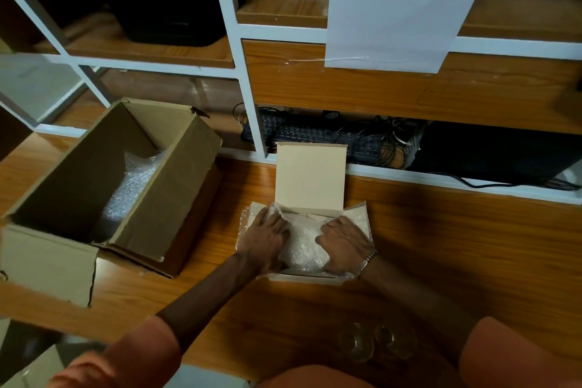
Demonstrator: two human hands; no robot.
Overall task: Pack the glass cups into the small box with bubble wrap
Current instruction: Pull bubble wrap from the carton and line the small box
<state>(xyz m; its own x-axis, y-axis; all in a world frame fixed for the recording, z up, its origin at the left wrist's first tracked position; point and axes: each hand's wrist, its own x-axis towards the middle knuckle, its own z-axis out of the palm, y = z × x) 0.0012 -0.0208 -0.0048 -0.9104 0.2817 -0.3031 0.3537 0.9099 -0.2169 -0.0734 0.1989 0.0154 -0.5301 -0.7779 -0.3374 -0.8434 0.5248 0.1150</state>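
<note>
My left hand (266, 238) and right hand (345, 246) lie flat, fingers spread, pressing the bubble wrap (304, 249) down into the small box (310, 176), whose lid stands upright just beyond my fingertips. Two glass cups (374, 342) sit on the table (456, 246) near me, behind my right wrist. A large carton (126, 173) holding more wrap stands to the left of my left hand.

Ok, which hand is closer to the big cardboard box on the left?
Left. The left hand presses the bubble wrap on the side toward the big cardboard box; the right hand is farther away.
</note>
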